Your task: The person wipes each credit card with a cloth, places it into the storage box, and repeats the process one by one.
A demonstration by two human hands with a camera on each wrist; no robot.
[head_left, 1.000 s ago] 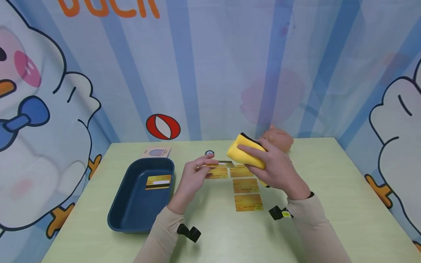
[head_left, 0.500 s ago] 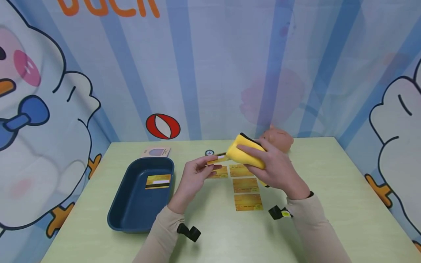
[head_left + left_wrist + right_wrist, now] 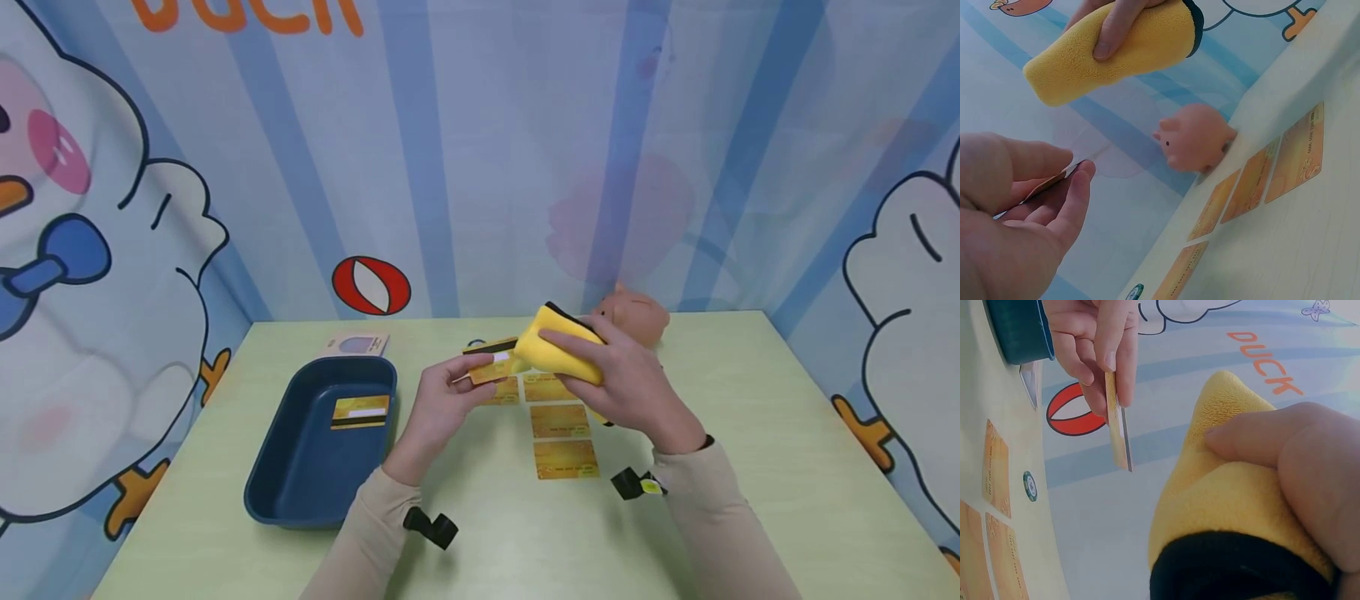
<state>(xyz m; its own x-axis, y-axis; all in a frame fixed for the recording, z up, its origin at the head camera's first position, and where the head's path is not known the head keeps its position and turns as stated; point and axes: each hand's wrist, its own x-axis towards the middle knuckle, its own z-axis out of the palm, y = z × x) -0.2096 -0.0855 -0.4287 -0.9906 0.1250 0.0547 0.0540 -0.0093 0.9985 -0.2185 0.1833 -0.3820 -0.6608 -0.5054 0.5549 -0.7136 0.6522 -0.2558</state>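
Note:
My left hand [image 3: 442, 408] pinches a gold bank card [image 3: 483, 372] by its near end, held up over the table. The card's dark-striped back faces the head camera, and it shows nearly edge-on in the right wrist view. My right hand [image 3: 630, 383] grips a folded yellow cloth [image 3: 551, 346] with a black edge, its fingers curled round it. In the head view the cloth overlaps the card's right end; in the right wrist view a gap separates the cloth [image 3: 1222, 403] from the card [image 3: 1117, 434]. More gold cards [image 3: 566, 460] lie face up on the table below.
A dark blue tray [image 3: 258, 487] at left has one gold card [image 3: 360, 412] inside, stripe side up. A pink piggy bank [image 3: 637, 318] stands at the back edge. Behind the tray lies a pale flat box [image 3: 358, 345]. A poker chip [image 3: 1030, 486] lies behind the cards.
The left hand has tilted its card up, so the striped back now faces the head camera more fully. The right hand and cloth have stayed almost still.

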